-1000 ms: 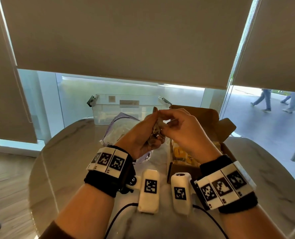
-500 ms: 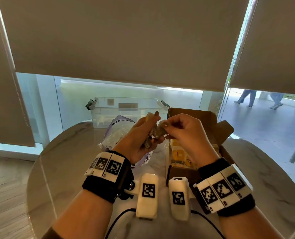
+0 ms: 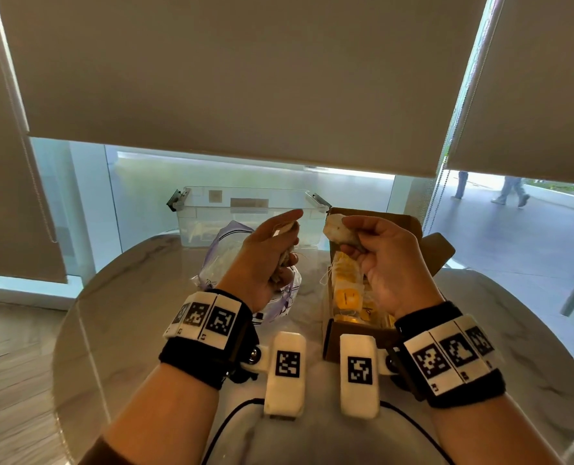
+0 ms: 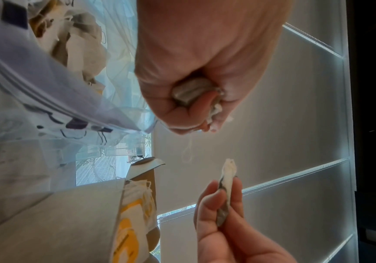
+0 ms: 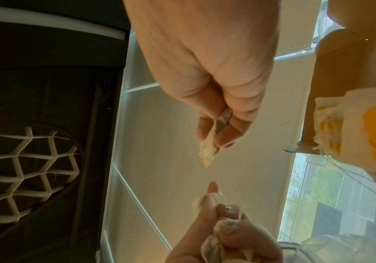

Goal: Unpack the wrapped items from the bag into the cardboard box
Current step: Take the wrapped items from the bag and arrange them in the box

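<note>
My right hand [image 3: 352, 234] pinches one small wrapped tea bag [image 3: 337, 229] between thumb and fingers, raised above the open cardboard box [image 3: 352, 333]. In the right wrist view that tea bag [image 5: 214, 142] pokes out below the fingertips [image 5: 224, 138]. My left hand [image 3: 278, 243] grips a bunch of wrapped tea bags [image 4: 191, 91] in its fist, held over the clear plastic zip bag [image 3: 218, 263]. The box holds several white and yellow wrapped items [image 3: 346, 293]. More wrapped items lie inside the zip bag [image 4: 54, 74].
A clear plastic bin [image 3: 248, 216] stands at the back of the round marble table [image 3: 127, 313], behind the bag. The box flaps [image 3: 436, 253] stand up at the right. Roller blinds and a window are behind the table; people walk outside at far right.
The two hands, joined around the bunch before, have pulled apart. The right hand has come away to the right holding a single tea bag; the left keeps the rest.
</note>
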Demonstrator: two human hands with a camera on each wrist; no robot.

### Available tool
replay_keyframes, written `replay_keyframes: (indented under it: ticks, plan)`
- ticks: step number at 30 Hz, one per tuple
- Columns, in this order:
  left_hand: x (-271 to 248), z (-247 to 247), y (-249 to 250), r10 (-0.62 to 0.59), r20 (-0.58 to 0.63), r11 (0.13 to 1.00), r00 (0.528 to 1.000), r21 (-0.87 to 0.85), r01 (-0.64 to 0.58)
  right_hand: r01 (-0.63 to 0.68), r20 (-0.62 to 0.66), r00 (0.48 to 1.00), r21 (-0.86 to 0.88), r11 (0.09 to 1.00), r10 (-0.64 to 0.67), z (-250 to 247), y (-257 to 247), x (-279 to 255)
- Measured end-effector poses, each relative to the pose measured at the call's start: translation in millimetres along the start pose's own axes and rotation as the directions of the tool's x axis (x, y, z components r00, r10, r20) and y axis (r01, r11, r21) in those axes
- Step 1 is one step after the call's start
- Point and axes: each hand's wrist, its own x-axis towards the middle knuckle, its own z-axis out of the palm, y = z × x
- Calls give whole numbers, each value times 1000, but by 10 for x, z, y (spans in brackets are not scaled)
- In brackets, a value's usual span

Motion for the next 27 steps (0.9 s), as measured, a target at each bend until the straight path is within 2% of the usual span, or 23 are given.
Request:
replay_keyframes:
  ticks: [4, 10, 13, 16, 18, 21, 24, 26, 27]
  plan:
    - [-6, 18, -8, 37, 1, 996, 999, 86, -37, -17, -30, 999, 173, 985, 23, -37, -14, 10]
    - [49, -57, 22, 47, -31, 999, 998, 2, -47, 63, -156, 987, 198, 978, -32, -121, -17, 58]
    - [46, -83, 36, 71, -24, 997, 997, 39, -70, 46, -146, 989, 240, 970, -11, -125, -17, 58]
    - [16, -38, 32, 125, 5, 974, 992, 188, -124, -12, -43, 999, 318, 948, 27, -90, -16, 19]
    - [-4, 20, 22, 192, 31, 942, 981, 276, -193, -117, 77, 993, 387, 915, 95, -45, -27, -17]
    - [-24, 75, 8, 266, 77, 865, 961, 422, -273, -329, 222, 941, 431, 840, 255, 7, -52, -54]
    - [-40, 96, -12, 283, 135, 827, 949, 467, -313, -521, 354, 850, 448, 727, 391, 18, -24, -63]
    - [-46, 107, -13, 286, 120, 832, 951, 462, -309, -546, 373, 831, 409, 731, 412, 17, -19, -63]
    - [-45, 111, -9, 283, 105, 838, 953, 457, -299, -530, 371, 837, 366, 765, 402, 18, -32, -65]
